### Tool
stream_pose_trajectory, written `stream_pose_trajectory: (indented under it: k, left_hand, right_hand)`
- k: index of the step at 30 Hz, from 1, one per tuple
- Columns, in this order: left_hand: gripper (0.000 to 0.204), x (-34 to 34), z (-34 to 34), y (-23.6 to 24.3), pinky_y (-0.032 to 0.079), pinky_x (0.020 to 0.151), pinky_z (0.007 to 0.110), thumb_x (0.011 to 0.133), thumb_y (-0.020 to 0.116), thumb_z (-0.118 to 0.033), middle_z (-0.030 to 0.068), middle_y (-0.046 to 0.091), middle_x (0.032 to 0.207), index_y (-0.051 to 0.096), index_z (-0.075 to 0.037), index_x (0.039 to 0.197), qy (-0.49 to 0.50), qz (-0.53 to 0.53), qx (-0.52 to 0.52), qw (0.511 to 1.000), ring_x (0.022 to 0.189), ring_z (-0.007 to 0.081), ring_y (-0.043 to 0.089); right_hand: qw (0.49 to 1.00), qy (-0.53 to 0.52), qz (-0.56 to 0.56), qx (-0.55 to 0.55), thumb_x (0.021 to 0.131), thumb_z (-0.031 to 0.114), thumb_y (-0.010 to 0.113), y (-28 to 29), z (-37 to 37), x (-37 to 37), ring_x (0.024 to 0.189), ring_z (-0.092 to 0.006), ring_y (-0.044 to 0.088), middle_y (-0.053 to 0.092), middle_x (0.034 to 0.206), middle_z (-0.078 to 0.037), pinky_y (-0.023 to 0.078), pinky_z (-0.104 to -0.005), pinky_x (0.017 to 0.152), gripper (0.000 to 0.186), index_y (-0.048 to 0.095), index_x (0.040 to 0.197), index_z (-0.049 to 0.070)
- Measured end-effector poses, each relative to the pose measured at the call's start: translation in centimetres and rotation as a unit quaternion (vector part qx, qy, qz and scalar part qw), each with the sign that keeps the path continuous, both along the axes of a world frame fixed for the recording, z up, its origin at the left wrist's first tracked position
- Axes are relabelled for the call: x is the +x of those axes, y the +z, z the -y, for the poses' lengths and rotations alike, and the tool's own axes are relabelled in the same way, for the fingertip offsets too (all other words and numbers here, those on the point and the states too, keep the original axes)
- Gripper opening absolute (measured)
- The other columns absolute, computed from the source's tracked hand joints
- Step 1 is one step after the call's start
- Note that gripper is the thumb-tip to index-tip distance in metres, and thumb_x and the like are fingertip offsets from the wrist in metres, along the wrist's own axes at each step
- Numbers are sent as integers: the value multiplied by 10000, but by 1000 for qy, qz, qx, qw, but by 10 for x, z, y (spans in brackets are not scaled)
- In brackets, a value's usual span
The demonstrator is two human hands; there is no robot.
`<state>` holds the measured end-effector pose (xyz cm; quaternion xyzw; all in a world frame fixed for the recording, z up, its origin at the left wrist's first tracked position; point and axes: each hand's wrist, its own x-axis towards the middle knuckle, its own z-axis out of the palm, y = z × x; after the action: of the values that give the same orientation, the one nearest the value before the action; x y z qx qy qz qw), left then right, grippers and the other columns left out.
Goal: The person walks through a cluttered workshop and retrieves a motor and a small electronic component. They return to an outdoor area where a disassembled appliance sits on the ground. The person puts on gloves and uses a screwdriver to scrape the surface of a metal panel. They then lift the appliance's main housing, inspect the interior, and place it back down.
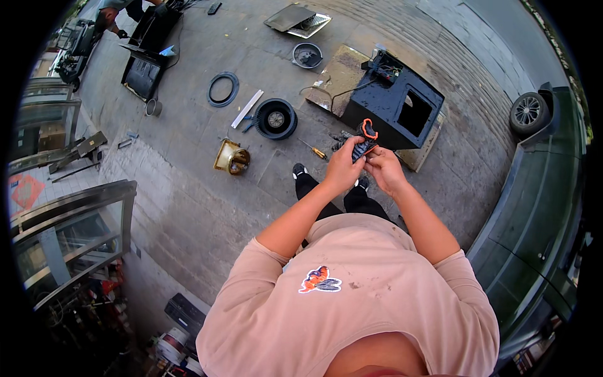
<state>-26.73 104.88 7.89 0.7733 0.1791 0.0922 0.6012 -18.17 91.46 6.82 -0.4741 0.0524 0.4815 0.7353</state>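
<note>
A dark grey work glove (362, 149) with an orange-edged cuff is held up in front of my body. My left hand (343, 167) is closed round its near side, fingers gripping the fabric. On the other side my right hand (385, 169) pinches the glove's lower edge. Behind my left hand shows some dark, crumpled fabric (340, 137), partly covered; I cannot tell whether it is a second glove. Just beyond the hands stands a black metal housing (392, 107) with a rectangular opening. A screwdriver (313, 149) with a yellow handle lies on the ground left of my hands.
A black fan wheel (276, 119), a black ring (223, 89), a white strip (247, 109) and a brass-coloured duct piece (232, 157) lie on the paving. Further off are a bucket (307, 56) and another person (113, 16). A dark green car (534, 188) stands at right.
</note>
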Motion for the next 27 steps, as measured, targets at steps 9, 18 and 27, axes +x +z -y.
stream_pose_trajectory:
  k: [9, 18, 27]
  left_hand:
    - [333, -1, 6, 12, 504, 891, 342, 793, 624, -14, 137, 681, 1091, 633, -22, 1126, -44, 32, -26, 998, 1020, 273, 665]
    - [345, -2, -2, 12, 502, 918, 367, 744, 585, 6, 151, 687, 1051, 659, -11, 1081, -19, 70, -28, 997, 1000, 302, 661]
    - [261, -20, -47, 17, 484, 893, 355, 791, 637, -22, 137, 663, 1017, 659, -28, 1052, 66, 41, -14, 997, 997, 311, 635]
  right_hand:
    - [983, -168, -51, 49, 877, -83, 399, -17, 9, 15, 1053, -283, 625, 635, 1132, -161, 493, -428, 974, 311, 559, 1144, -75]
    - [644, 312, 652, -248, 828, 48, 578, -19, 1, -14, 931, -374, 661, 673, 1001, -205, 528, -459, 757, 246, 621, 1067, 8]
    - [917, 202, 276, -203, 848, -76, 535, -40, 4, 13, 862, -188, 666, 689, 1002, -80, 523, -322, 682, 277, 623, 1102, -9]
